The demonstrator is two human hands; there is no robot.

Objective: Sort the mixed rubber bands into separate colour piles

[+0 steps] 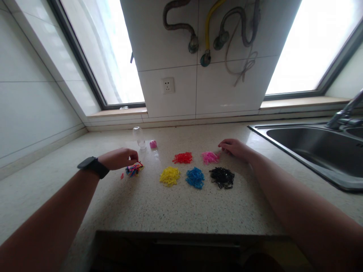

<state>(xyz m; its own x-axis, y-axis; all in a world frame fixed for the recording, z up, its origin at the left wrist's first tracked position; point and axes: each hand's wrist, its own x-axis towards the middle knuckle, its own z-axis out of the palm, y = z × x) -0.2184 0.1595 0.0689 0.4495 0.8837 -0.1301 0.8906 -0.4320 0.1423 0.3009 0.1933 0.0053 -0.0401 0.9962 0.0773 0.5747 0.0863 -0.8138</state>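
Observation:
My left hand [124,158], with a dark watch on the wrist, is over a small mixed-colour pile of rubber bands [133,170]. Its thumb and finger are pinched together, with a bit of red band at the tips. One loose reddish band [122,176] lies beside that pile. On the right, my right hand [234,147] rests on the counter just past the pink rubber bands [210,157], fingers loosely stretched and nothing seen in them. Single-colour piles lie between the hands: red [183,157], yellow [169,176], blue [195,178] and black [222,177].
A clear bottle [139,138] stands behind my left hand, with a pink cap [153,144] beside it. A steel sink [306,143] with a faucet [344,113] is at the right. The counter's front edge [170,232] runs below; a tiled wall with pipes rises behind.

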